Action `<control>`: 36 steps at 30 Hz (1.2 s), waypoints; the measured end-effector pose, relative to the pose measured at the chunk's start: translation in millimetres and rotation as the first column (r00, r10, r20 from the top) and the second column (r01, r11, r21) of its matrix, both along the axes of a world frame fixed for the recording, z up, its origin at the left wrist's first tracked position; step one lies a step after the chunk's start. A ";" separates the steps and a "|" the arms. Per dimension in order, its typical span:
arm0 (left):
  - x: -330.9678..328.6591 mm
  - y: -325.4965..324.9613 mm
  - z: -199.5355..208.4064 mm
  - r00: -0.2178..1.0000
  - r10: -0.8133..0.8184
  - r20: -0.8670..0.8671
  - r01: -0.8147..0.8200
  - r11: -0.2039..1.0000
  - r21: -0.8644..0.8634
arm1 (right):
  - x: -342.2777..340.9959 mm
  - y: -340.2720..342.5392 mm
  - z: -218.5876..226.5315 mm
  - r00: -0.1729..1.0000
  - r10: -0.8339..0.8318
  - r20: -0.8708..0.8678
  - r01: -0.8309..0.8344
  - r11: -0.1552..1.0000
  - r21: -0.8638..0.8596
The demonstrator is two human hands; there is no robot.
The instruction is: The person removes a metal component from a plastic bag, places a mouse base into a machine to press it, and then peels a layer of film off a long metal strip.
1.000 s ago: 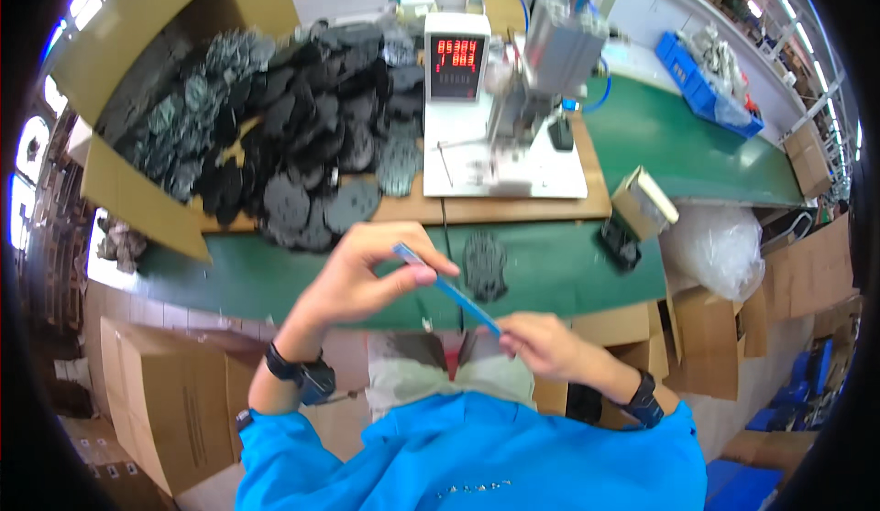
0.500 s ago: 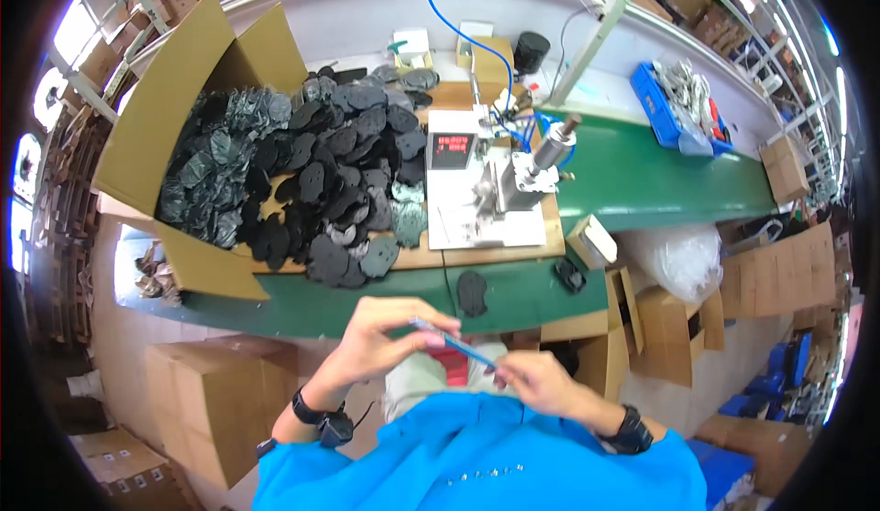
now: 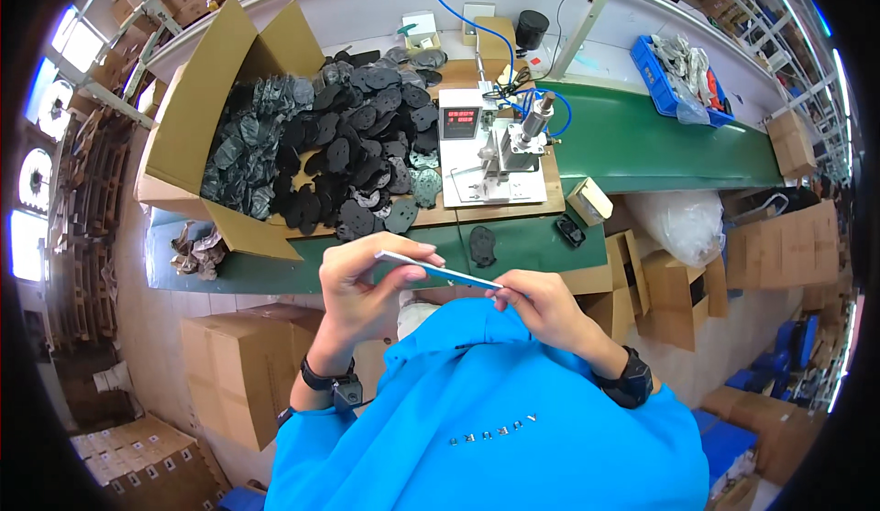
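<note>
A thin, flat blue-and-white piece [image 3: 449, 274], seen almost edge-on, spans the gap between my hands in front of the bench. My left hand [image 3: 359, 277] pinches its left end between thumb and fingers. At the other end, the fingertips of my right hand [image 3: 547, 311] are closed on it. Just beyond the piece, a flat black pad [image 3: 482, 246] lies alone on the green bench edge. What kind of thing I hold cannot be made out.
A small press with a red display [image 3: 500, 158] stands mid-bench. Left of it, flat black pieces [image 3: 367, 126] are heaped beside an open carton [image 3: 188, 112]. A small box [image 3: 589, 201] and a black part [image 3: 569, 230] sit to the right. Cartons [image 3: 247, 364] stand below.
Both hands, still gripping the flat piece, appear higher in the picture and nearer the bench edge. The whole view has shifted, and the piece's white left end shows more.
</note>
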State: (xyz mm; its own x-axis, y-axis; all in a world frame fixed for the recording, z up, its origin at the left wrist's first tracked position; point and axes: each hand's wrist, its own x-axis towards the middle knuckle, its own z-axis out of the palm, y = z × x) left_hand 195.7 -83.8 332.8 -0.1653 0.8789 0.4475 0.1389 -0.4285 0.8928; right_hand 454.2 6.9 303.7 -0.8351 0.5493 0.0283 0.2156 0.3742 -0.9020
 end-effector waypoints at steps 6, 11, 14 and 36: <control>-42.5 21.9 30.9 0.984 -0.052 0.173 0.030 0.991 0.130 | -55.2 1.7 21.2 0.988 -0.129 -0.090 0.126 0.992 -0.029; -69.7 63.8 75.6 1.000 0.000 -0.023 0.006 0.959 0.284 | -83.9 27.9 59.1 0.975 -0.172 -0.142 0.205 0.941 0.268; -74.7 107.4 111.3 0.994 -0.054 -0.098 0.094 0.878 0.470 | -97.3 60.5 93.9 0.957 -0.185 -0.223 0.265 0.873 0.409; 3.3 341.5 76.6 0.864 0.038 -0.501 0.064 0.981 0.184 | -51.1 346.7 14.5 0.997 0.048 -0.066 -0.031 0.971 0.237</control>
